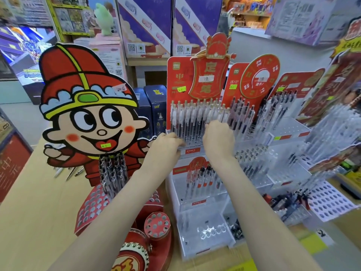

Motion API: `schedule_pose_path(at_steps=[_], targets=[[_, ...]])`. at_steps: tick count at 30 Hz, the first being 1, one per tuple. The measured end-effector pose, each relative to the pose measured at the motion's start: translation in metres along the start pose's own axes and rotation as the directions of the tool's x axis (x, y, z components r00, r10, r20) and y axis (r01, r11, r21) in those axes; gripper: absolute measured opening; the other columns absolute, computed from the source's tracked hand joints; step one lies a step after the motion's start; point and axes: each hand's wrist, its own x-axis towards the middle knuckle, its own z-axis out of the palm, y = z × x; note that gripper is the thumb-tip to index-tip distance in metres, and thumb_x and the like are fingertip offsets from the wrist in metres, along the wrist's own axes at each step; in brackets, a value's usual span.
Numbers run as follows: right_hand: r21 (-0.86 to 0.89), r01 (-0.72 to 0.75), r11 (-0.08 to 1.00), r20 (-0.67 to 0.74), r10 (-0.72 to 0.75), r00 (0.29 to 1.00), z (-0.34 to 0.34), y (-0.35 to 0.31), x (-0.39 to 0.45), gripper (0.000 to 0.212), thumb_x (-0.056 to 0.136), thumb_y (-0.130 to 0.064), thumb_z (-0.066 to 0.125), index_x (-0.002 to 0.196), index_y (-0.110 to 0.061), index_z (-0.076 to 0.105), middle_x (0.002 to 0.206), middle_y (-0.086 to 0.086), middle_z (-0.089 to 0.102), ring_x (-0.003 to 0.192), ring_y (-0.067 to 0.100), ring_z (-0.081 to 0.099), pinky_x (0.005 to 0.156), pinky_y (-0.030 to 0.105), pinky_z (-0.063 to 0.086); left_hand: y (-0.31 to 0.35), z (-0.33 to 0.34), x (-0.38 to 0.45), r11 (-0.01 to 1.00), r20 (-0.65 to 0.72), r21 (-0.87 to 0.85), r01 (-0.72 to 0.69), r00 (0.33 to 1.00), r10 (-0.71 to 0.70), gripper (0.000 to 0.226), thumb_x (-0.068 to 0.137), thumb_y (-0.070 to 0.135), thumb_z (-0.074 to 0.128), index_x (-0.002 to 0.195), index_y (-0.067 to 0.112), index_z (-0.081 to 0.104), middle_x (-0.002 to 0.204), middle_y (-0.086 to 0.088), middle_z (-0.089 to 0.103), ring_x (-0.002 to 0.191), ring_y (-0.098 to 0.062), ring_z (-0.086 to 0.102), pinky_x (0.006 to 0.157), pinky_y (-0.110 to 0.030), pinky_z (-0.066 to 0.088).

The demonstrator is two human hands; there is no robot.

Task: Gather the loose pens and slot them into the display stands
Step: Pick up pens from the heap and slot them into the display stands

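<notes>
Head view: the left hand (166, 143) and right hand (218, 138) are reaching side by side at frame centre, fingers curling among the pens (192, 118) standing in the upper tier of the clear display stand (203, 227); whether either is grasping a pen cannot be told. Loose pens (68, 172) are lying at left on the tabletop (35, 202), beside the cartoon cutout (86, 114).

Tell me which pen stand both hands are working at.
The clear tiered stand with the red scroll-shaped sign: left hand and right hand meet at its top row of pens.
</notes>
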Motion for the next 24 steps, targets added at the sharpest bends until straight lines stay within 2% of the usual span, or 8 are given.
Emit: schedule_pose_path(at_steps=[5, 10, 13, 16, 18, 20, 22, 24], targets=[[0.022, -0.019, 1.000, 0.050, 0.018, 0.999, 0.001, 0.001, 0.001, 0.019, 0.098, -0.001, 0.042, 0.094, 0.001, 0.061, 0.090, 0.018, 0.064, 0.083, 0.033, 0.063, 0.058, 0.032, 0.041, 0.000, 0.004, 0.001, 1.000, -0.014, -0.020, 0.021, 1.000, -0.021, 0.036, 0.096, 0.013, 0.046, 0.128, 0.024, 0.057, 0.131, 0.002, 0.052, 0.113, -0.020, 0.045, 0.088, -0.026, 0.036], [-0.007, 0.028, 1.000, 0.083, -0.028, 0.996, 0.002, 0.005, -0.002, 0.022, 0.098, -0.003, 0.042, 0.079, -0.006, 0.051, 0.084, 0.015, 0.064, 0.070, 0.027, 0.053, 0.055, 0.031, 0.039, 0.000, 0.009, 0.001, 0.999, -0.026, -0.022, 0.030, 0.999, -0.031, 0.035, 0.095, 0.013, 0.047, 0.127, 0.024, 0.058, 0.133, 0.003, 0.051, 0.115, -0.020, 0.044, 0.091, -0.025, 0.035], [0.066, 0.065, 0.996, 0.094, -0.071, 0.993, -0.001, 0.013, -0.009, 0.038, 0.101, -0.025, 0.043, 0.067, -0.006, 0.044, 0.068, 0.006, 0.055, 0.065, 0.023, 0.050, 0.051, 0.028, 0.037, -0.002, 0.010, -0.001, 0.997, -0.037, -0.073, 0.008, 0.999, -0.010, 0.036, 0.094, 0.010, 0.047, 0.126, 0.021, 0.059, 0.134, 0.002, 0.053, 0.118, -0.019, 0.047, 0.097, -0.025, 0.034], [0.242, 0.137, 0.960, 0.047, -0.153, 0.987, -0.011, 0.012, -0.023, 0.036, 0.098, -0.037, 0.045, 0.092, -0.005, 0.061, 0.078, 0.007, 0.064, 0.078, 0.024, 0.060, 0.072, 0.035, 0.050, -0.010, 0.002, -0.030, 0.976, -0.230, -0.217, -0.007, 0.972, -0.044, 0.033, 0.090, 0.005, 0.052, 0.121, 0.012, 0.063, 0.126, -0.003, 0.059, 0.117, -0.019, 0.052, 0.098, -0.021, 0.035], [0.357, 0.189, 0.915, 0.077, -0.231, 0.970, -0.017, -0.003, -0.039, 0.035, 0.096, -0.039, 0.047, 0.109, -0.010, 0.061, 0.084, 0.003, 0.065, 0.084, 0.022, 0.060, 0.078, 0.032, 0.048, -0.025, -0.004, -0.063, 0.958, -0.418, -0.288, 0.007, 0.899, -0.132, 0.030, 0.088, 0.003, 0.053, 0.114, 0.009, 0.066, 0.117, -0.002, 0.062, 0.111, -0.013, 0.052, 0.095, -0.014, 0.034], [0.486, 0.250, 0.838, 0.162, -0.368, 0.916, -0.019, -0.029, -0.061, 0.030, 0.094, -0.037, 0.051, 0.112, -0.015, 0.061, 0.081, -0.003, 0.063, 0.077, 0.018, 0.060, 0.072, 0.029, 0.045, -0.049, -0.006, -0.097, 0.933, -0.487, -0.351, 0.074, 0.837, -0.250, 0.027, 0.087, 0.002, 0.053, 0.108, 0.009, 0.067, 0.110, 0.000, 0.062, 0.104, -0.006, 0.051, 0.090, -0.008, 0.035], [0.576, 0.292, 0.763, 0.258, -0.509, 0.821, -0.007, -0.061, -0.084, 0.027, 0.092, -0.034, 0.054, 0.112, -0.017, 0.061, 0.080, -0.004, 0.066, 0.067, 0.014, 0.061, 0.073, 0.031, 0.050, -0.082, -0.003, -0.127, 0.873, -0.440, -0.438, 0.215, 0.796, -0.416, 0.024, 0.088, 0.000, 0.053, 0.104, 0.009, 0.068, 0.104, 0.003, 0.060, 0.096, -0.001, 0.050, 0.082, -0.004, 0.035], [0.603, 0.352, 0.716, 0.312, -0.617, 0.722, 0.015, -0.098, -0.106, 0.027, 0.092, -0.035, 0.053, 0.113, -0.018, 0.059, 0.081, -0.004, 0.067, 0.067, 0.013, 0.061, 0.073, 0.034, 0.052, -0.121, 0.004, -0.153, 0.788, -0.350, -0.498, 0.362, 0.747, -0.565, 0.024, 0.088, -0.001, 0.052, 0.101, 0.011, 0.067, 0.102, 0.006, 0.058, 0.090, -0.004, 0.052, 0.073, -0.009, 0.034]])
